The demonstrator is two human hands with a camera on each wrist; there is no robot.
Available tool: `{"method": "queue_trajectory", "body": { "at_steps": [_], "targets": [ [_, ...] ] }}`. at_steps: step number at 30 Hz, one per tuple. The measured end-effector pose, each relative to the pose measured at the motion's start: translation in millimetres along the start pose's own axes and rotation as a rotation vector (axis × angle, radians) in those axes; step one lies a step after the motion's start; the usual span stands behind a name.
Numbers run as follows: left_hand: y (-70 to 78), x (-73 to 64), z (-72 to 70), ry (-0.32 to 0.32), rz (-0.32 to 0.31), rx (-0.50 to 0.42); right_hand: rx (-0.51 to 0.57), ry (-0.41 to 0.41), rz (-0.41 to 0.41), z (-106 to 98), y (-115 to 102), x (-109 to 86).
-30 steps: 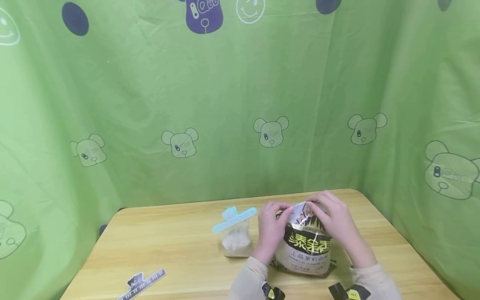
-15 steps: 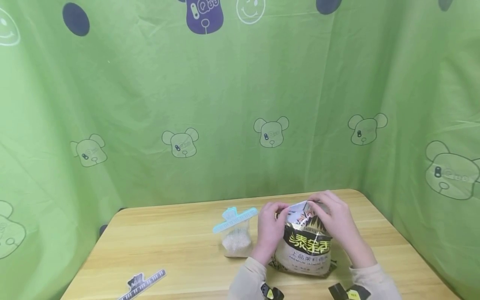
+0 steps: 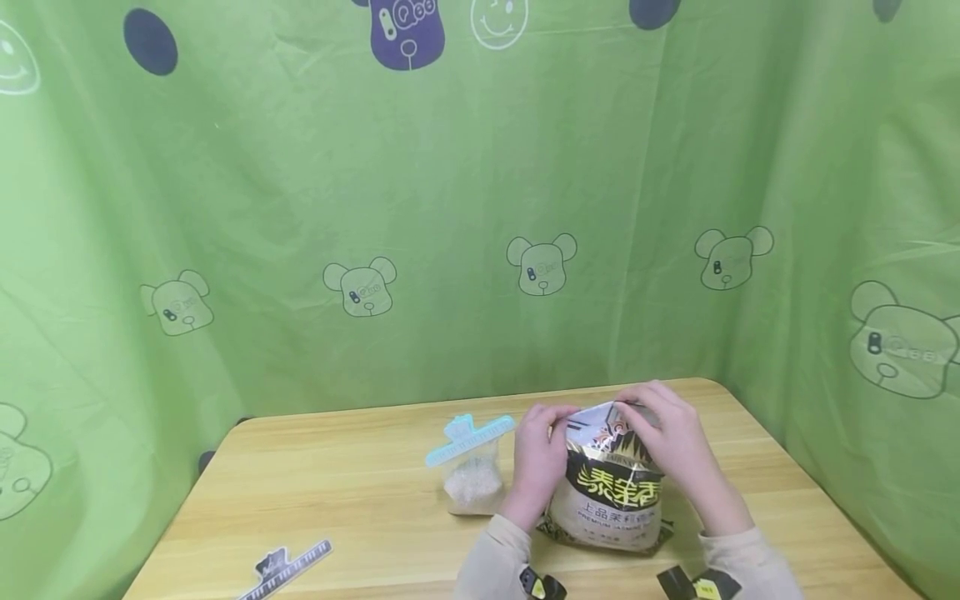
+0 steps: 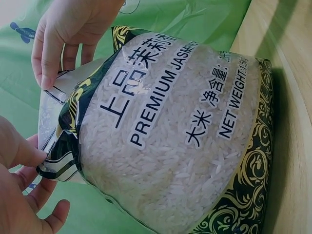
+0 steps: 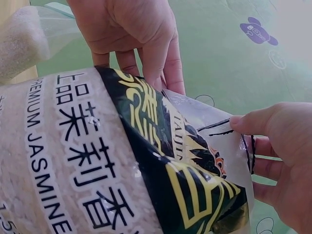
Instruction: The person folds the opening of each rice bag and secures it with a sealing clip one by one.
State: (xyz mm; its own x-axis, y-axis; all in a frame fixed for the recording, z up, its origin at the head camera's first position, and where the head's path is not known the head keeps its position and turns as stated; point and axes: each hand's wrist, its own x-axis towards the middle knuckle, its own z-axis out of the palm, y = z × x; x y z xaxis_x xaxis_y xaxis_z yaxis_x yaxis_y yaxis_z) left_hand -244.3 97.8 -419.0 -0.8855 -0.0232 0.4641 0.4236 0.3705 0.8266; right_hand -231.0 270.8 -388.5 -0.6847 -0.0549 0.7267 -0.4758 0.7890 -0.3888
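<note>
A large printed bag of rice (image 3: 617,521) stands upright on the wooden table, its top folded over to show a pale inner side. My left hand (image 3: 537,454) pinches the left end of that top edge between thumb and fingers. At the other end, my right hand (image 3: 667,429) holds the edge, the thumb in front. The left wrist view shows rice grains through the clear front of the bag (image 4: 195,161) and the left hand (image 4: 22,170) gripping a dark corner. In the right wrist view, the right thumb (image 5: 256,121) presses on the pale fold.
Left of the large bag stands a small clear bag of rice (image 3: 474,483), closed with a light-blue sealing clip (image 3: 471,440). A black-and-white clip with a piano-key pattern (image 3: 288,571) lies at the table's front left. A green curtain (image 3: 450,350) hangs behind the wooden table (image 3: 337,475).
My left hand has shifted slightly left along the bag's top edge, and its thumb has drawn back. More of the pale fold shows. My right hand has stayed in place.
</note>
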Motion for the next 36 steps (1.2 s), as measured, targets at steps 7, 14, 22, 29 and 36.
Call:
{"method": "queue_trajectory", "body": {
  "at_steps": [7,14,22,29,36],
  "targets": [
    [-1.4,-0.9,0.4,0.016,0.042,0.012,0.007,-0.016,0.006,-1.1,-1.8,0.3],
    [0.9,-1.9,-0.5,-0.014,-0.039,-0.081,0.017,-0.022,0.013,-1.0,-1.8,-0.4],
    [9.1,-1.0,-6.4,-0.024,-0.038,-0.133,0.02,-0.017,0.013,-0.9,-1.5,0.7],
    [21.2,0.3,-20.6,-0.021,-0.016,-0.193,0.002,0.001,-0.006,0.2,-1.0,0.9],
    [26.9,3.0,-34.7,-0.006,-0.007,-0.221,0.02,-0.008,-0.005,0.1,-0.9,1.1]
  ]
}}
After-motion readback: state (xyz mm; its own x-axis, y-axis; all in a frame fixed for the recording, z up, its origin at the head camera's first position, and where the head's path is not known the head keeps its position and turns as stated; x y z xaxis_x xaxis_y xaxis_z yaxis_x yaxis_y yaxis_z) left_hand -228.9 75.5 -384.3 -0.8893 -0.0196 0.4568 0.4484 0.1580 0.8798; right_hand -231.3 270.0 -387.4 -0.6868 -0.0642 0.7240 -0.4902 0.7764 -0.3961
